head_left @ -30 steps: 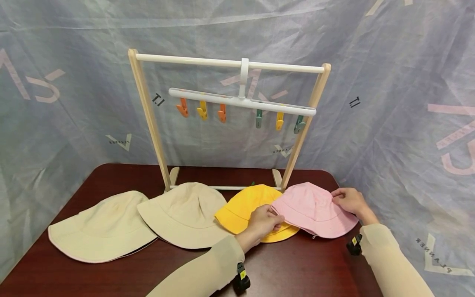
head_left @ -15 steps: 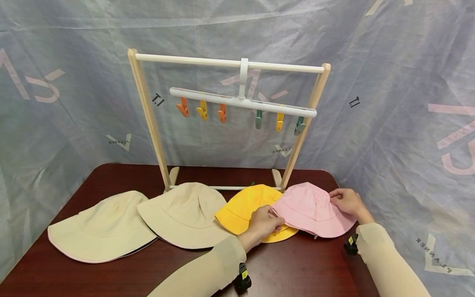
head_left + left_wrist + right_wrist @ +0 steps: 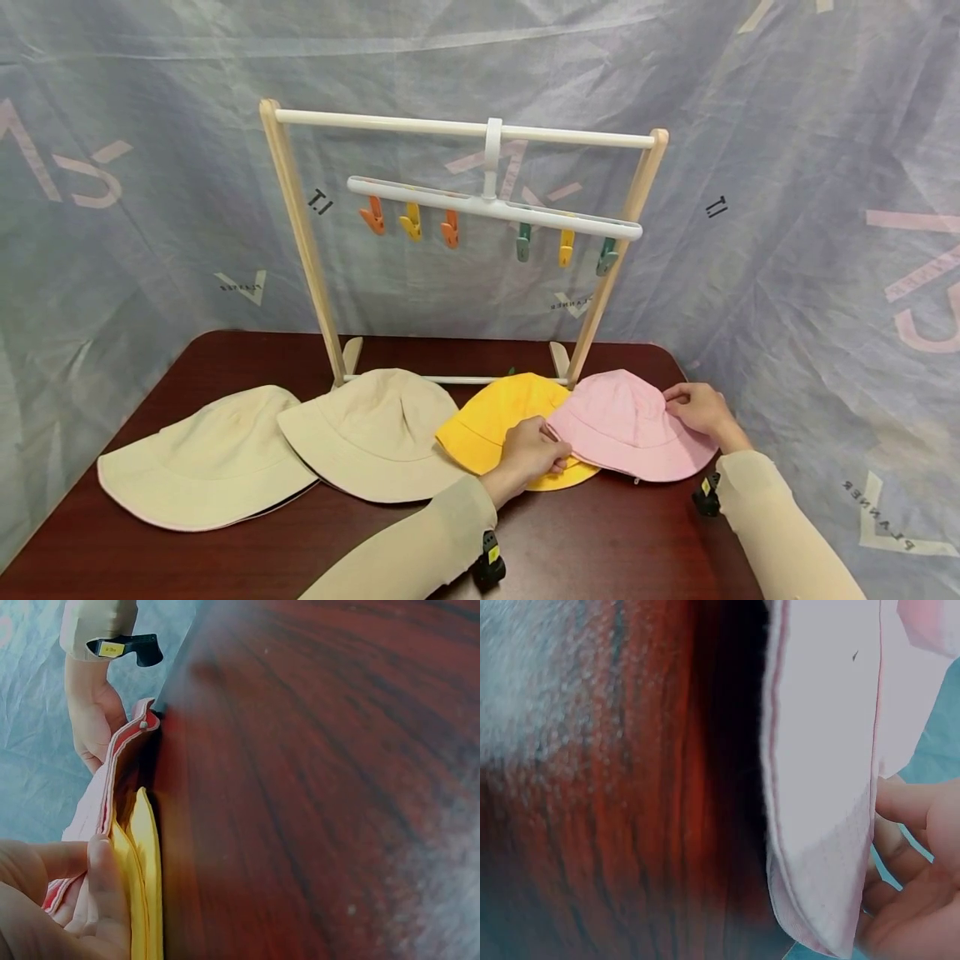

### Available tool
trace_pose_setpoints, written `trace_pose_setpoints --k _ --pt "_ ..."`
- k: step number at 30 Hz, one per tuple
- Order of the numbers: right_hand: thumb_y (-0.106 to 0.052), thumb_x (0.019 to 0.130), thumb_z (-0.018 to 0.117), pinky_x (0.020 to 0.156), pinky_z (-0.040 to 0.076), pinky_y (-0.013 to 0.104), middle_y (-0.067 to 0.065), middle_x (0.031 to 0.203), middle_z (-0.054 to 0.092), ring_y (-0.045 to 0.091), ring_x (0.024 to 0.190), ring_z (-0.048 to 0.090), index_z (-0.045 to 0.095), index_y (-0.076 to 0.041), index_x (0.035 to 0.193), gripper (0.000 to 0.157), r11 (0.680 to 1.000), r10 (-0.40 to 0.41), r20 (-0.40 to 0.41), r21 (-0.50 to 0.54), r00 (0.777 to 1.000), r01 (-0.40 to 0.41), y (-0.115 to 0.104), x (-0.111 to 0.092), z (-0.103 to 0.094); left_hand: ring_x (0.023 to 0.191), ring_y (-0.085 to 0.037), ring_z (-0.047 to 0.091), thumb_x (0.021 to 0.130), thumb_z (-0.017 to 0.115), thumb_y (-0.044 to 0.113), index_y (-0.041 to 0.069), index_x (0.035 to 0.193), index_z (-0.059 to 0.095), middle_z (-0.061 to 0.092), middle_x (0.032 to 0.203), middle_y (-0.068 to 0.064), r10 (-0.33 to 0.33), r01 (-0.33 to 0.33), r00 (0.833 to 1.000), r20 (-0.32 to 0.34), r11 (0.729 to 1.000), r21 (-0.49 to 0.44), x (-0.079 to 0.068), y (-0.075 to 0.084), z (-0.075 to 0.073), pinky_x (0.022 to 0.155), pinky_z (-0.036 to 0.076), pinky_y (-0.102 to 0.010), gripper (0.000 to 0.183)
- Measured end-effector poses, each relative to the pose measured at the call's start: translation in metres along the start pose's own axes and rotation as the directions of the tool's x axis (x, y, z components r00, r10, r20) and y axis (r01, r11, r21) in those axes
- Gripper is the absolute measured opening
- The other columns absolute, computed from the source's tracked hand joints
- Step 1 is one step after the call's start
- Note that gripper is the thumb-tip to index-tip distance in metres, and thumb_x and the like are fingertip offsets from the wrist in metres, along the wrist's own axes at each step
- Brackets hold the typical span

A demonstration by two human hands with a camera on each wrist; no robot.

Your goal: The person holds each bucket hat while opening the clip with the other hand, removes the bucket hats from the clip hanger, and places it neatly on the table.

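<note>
A pink bucket hat (image 3: 633,421) lies at the right, its left brim overlapping a yellow bucket hat (image 3: 487,417). My left hand (image 3: 531,452) pinches the pink hat's left brim edge, thumb against fingers, just over the yellow hat. In the left wrist view, the yellow brim (image 3: 148,862) sits right beside those fingers. At the pink hat's other side, my right hand (image 3: 702,412) holds it near where crown and brim meet. The right wrist view shows its thumb on the near face of the pink cloth (image 3: 821,772), fingertips hidden behind.
Two beige bucket hats, one far left (image 3: 210,467) and one at centre left (image 3: 378,433), lie on the dark red table (image 3: 600,542). Behind them stands a wooden rack (image 3: 300,225) with a white hanger (image 3: 450,201) carrying several coloured clips. Grey cloth (image 3: 825,208) surrounds the table.
My right hand has shifted slightly left, and the pink hat's right edge has come in with it. The left hand stays nearly still. The hanger has swung slightly right.
</note>
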State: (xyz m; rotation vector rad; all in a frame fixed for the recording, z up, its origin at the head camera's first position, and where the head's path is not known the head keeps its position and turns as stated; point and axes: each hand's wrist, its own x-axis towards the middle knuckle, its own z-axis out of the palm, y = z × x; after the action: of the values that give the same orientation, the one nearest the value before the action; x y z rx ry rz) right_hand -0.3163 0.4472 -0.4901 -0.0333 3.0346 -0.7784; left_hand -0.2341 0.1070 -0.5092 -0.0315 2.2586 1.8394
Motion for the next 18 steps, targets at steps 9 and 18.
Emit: trace_pose_setpoints --k 9,18 --pt "-0.013 0.095 0.072 0.080 0.048 0.037 0.011 0.094 0.077 0.027 0.092 0.068 0.078 -0.001 0.109 0.019 1.000 -0.010 0.016 0.015 1.000 0.009 0.0016 -0.0014 0.0002 0.053 -0.010 0.065 0.088 0.082 0.004 0.009 0.085 0.059 0.069 0.065 -0.004 0.017 -0.017 1.000 -0.009 1.000 0.016 -0.0055 0.0005 -0.0015 0.052 0.057 -0.023 0.024" --pt "-0.011 0.093 0.073 0.075 0.049 0.032 0.010 0.092 0.077 0.017 0.084 0.065 0.077 0.001 0.108 0.020 0.999 -0.024 0.025 0.040 0.999 0.023 0.0030 -0.0003 -0.0014 0.053 -0.011 0.067 0.087 0.083 0.002 0.008 0.086 0.059 0.071 0.066 -0.004 0.016 -0.016 1.000 0.011 1.000 -0.015 -0.0043 0.0000 -0.0032 0.053 0.059 -0.024 0.024"
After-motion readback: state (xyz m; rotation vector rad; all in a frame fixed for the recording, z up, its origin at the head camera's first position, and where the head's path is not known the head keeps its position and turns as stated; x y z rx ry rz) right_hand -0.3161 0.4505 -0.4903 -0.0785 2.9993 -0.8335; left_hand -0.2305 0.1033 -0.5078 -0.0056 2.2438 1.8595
